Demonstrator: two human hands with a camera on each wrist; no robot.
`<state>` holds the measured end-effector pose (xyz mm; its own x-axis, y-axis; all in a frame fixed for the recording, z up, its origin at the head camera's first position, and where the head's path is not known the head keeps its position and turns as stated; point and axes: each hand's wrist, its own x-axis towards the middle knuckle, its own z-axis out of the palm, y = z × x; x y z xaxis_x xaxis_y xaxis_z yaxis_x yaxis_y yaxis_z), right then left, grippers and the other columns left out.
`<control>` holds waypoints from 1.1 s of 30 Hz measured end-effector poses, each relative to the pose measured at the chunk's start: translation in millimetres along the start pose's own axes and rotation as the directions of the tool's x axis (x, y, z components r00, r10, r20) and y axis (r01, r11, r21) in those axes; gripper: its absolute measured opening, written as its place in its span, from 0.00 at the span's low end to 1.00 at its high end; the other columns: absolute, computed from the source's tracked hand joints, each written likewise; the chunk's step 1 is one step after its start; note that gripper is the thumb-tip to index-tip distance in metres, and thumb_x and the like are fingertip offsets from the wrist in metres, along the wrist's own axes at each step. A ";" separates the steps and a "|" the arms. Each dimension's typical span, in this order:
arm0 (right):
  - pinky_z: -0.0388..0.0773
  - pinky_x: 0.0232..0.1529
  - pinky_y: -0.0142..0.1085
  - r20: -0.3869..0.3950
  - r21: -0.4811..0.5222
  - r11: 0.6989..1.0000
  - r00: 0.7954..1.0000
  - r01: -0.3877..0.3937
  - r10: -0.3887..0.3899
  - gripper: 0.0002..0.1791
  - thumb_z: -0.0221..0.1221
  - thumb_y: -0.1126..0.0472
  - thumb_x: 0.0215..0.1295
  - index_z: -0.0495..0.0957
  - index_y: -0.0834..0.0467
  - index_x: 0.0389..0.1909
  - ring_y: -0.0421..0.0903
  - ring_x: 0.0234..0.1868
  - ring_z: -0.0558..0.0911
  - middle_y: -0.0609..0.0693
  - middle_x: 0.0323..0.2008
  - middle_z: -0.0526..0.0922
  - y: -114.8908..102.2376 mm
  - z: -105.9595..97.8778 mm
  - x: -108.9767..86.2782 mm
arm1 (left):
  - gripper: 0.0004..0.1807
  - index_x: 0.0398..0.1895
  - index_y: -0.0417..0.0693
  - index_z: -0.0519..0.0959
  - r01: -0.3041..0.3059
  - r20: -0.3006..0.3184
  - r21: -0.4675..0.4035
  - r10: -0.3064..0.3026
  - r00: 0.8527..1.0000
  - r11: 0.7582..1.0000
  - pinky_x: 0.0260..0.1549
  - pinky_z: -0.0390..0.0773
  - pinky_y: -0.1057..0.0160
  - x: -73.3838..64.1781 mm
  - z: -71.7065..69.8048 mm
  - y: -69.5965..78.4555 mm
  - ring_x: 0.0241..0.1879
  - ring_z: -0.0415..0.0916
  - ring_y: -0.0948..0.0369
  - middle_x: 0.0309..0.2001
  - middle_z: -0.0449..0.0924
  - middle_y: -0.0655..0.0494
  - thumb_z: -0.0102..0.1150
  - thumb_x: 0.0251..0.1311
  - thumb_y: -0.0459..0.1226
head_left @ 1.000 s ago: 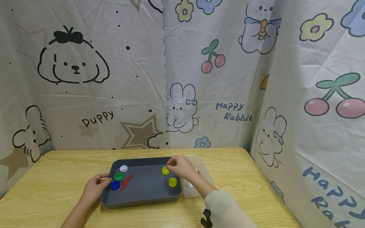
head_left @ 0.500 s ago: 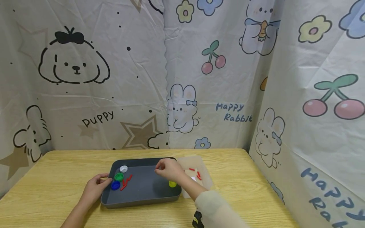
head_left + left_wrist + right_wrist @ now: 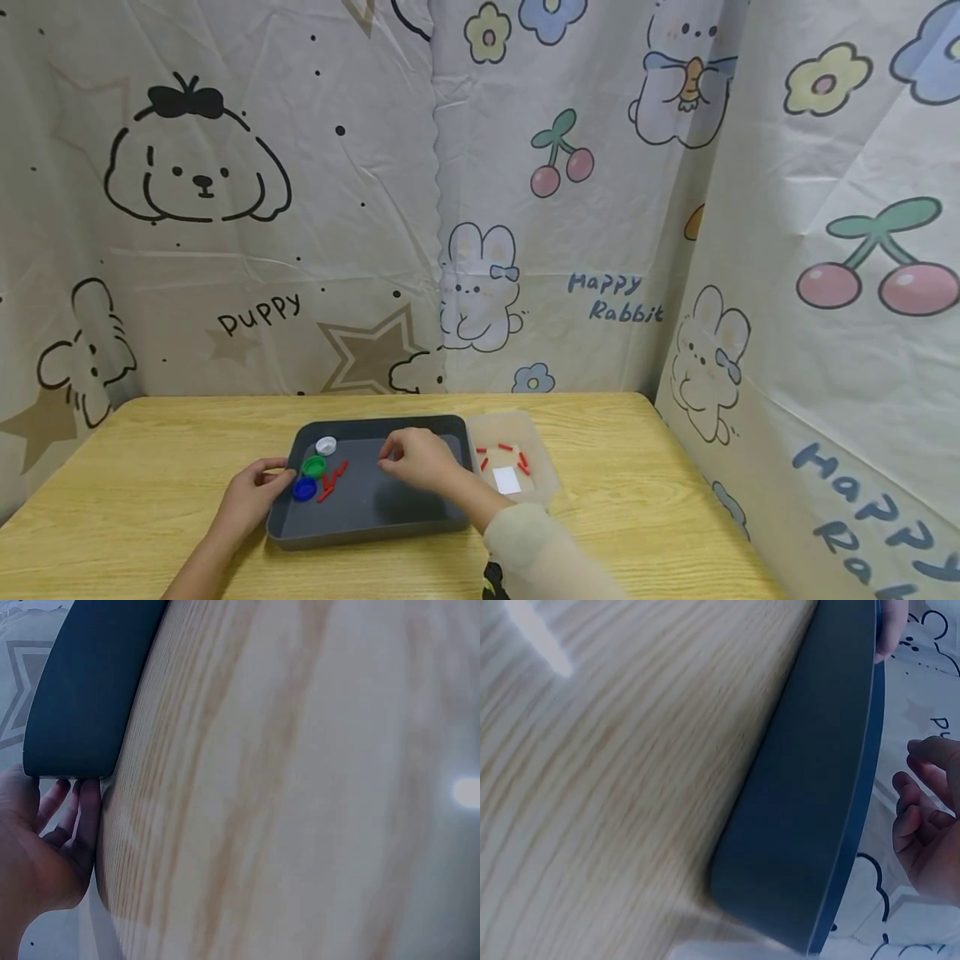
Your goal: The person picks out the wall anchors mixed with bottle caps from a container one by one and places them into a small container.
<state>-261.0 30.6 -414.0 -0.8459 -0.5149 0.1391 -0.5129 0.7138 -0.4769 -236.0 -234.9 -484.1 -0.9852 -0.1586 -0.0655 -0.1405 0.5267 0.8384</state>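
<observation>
My left hand (image 3: 255,489) holds the left end of a dark grey tray (image 3: 360,533), its thumb at the rim and fingers against the outer wall. Above the tray's middle hovers my right hand (image 3: 422,458), fingers loosely curled; in the right wrist view nothing shows between the fingertips of this hand (image 3: 934,810). Along the tray's left side lie a white cap-like round piece (image 3: 326,446), a green one (image 3: 313,467) and a blue one (image 3: 304,488). Beside them are several short red sticks (image 3: 329,482). The right arm covers part of the tray's right side.
A translucent shallow box (image 3: 543,467) stands against the tray's right end. Inside it are several short red sticks (image 3: 522,458) and a white square (image 3: 506,480). The wooden table (image 3: 615,500) ends at a printed curtain (image 3: 360,250) behind and on the right.
My right hand has moved left across the tray, from its right end to the middle. The box's red sticks have come into view, the yellow pieces are now covered. The left hand stays put.
</observation>
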 end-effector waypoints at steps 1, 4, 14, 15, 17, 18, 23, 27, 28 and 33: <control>0.65 0.22 0.25 0.003 -0.003 1.000 1.000 0.007 -0.007 0.04 0.62 0.56 0.59 0.82 0.51 0.33 0.31 0.20 0.69 0.41 0.22 0.78 -1.2 2.3 1.0 | 0.29 0.58 0.32 0.69 -0.001 -0.001 -0.001 0.001 1.000 1.000 0.33 0.72 0.67 0.2 0.3 -0.4 0.43 0.76 0.52 0.47 0.76 0.34 0.53 0.63 0.46; 0.65 0.22 0.24 0.012 -0.008 1.000 0.999 0.030 -0.030 0.04 0.62 0.56 0.59 0.83 0.51 0.33 0.31 0.20 0.69 0.40 0.22 0.78 -4.0 11.1 3.8 | 0.29 0.57 0.32 0.69 -0.003 -0.005 -0.006 0.003 1.000 1.000 0.33 0.72 0.67 0.9 0.8 -1.5 0.42 0.76 0.52 0.47 0.77 0.34 0.53 0.63 0.47; 0.64 0.21 0.24 0.045 -0.067 0.998 0.999 0.017 -0.014 0.04 0.62 0.53 0.59 0.82 0.47 0.32 0.30 0.19 0.68 0.37 0.20 0.74 -21.5 40.6 11.3 | 0.28 0.57 0.32 0.70 -0.014 -0.016 -0.001 0.014 1.000 1.000 0.33 0.72 0.67 0.4 1.2 -2.5 0.42 0.77 0.53 0.46 0.78 0.35 0.54 0.62 0.46; 0.64 0.21 0.24 0.048 -0.084 0.996 0.999 0.014 -0.009 0.03 0.62 0.53 0.59 0.82 0.47 0.31 0.30 0.20 0.69 0.36 0.20 0.74 -23.0 43.2 12.2 | 0.28 0.57 0.32 0.70 -0.015 -0.017 -0.002 0.014 1.000 1.000 0.33 0.72 0.67 0.4 1.3 -2.4 0.42 0.77 0.53 0.46 0.77 0.35 0.54 0.62 0.46; 0.65 0.22 0.24 0.053 -0.100 0.995 0.999 0.009 -0.004 0.03 0.62 0.52 0.59 0.82 0.45 0.31 0.30 0.21 0.69 0.36 0.21 0.75 -26.0 48.1 13.9 | 0.28 0.57 0.32 0.70 -0.014 -0.017 -0.007 0.014 1.000 1.000 0.33 0.73 0.67 0.4 1.3 -2.1 0.43 0.77 0.52 0.47 0.77 0.35 0.54 0.63 0.46; 0.65 0.22 0.24 0.055 -0.106 0.994 0.998 0.005 0.001 0.03 0.62 0.52 0.59 0.82 0.45 0.31 0.30 0.21 0.69 0.36 0.21 0.75 -27.2 50.5 15.1 | 0.28 0.57 0.32 0.70 -0.014 -0.017 -0.010 0.014 1.000 1.000 0.33 0.73 0.67 0.5 1.2 -2.0 0.43 0.77 0.52 0.47 0.77 0.34 0.54 0.63 0.46; 0.64 0.21 0.25 0.077 -0.091 0.996 0.997 -0.016 0.023 0.02 0.62 0.52 0.59 0.82 0.44 0.32 0.31 0.20 0.69 0.35 0.20 0.73 -33.1 58.6 19.8 | 0.27 0.57 0.33 0.70 -0.008 -0.024 -0.013 0.008 1.000 1.000 0.32 0.73 0.67 -0.1 -0.1 -0.6 0.42 0.77 0.54 0.46 0.78 0.36 0.54 0.63 0.46; 0.64 0.21 0.25 0.084 -0.087 0.996 0.996 -0.036 0.043 0.03 0.62 0.53 0.59 0.82 0.44 0.33 0.32 0.20 0.69 0.35 0.21 0.74 -35.9 63.7 22.6 | 0.27 0.56 0.32 0.70 -0.011 -0.023 -0.019 0.010 1.000 1.000 0.33 0.72 0.67 -1.3 -1.0 0.0 0.41 0.77 0.55 0.45 0.78 0.36 0.55 0.63 0.46; 0.64 0.22 0.26 0.083 -0.086 0.995 0.995 -0.041 0.048 0.03 0.62 0.53 0.58 0.82 0.44 0.33 0.32 0.20 0.69 0.36 0.21 0.74 -36.0 65.3 23.4 | 0.27 0.56 0.33 0.70 -0.011 -0.023 -0.023 0.011 1.000 1.000 0.33 0.72 0.67 -1.4 -1.0 0.0 0.42 0.77 0.54 0.45 0.78 0.36 0.55 0.63 0.46; 0.65 0.23 0.26 0.075 -0.102 0.992 0.994 -0.073 0.081 0.04 0.63 0.53 0.58 0.81 0.43 0.34 0.32 0.22 0.69 0.35 0.23 0.74 -33.8 74.5 26.5 | 0.27 0.57 0.33 0.70 -0.004 -0.020 -0.037 0.004 1.000 0.999 0.33 0.72 0.67 -1.2 0.5 -0.9 0.42 0.76 0.54 0.46 0.77 0.36 0.54 0.62 0.45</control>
<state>-255.2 -42.6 -458.8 -0.8714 -0.4894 0.0342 -0.4616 0.7945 -0.3946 -234.7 -234.8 -485.0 -0.9835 -0.1730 -0.0519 -0.1326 0.4965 0.8579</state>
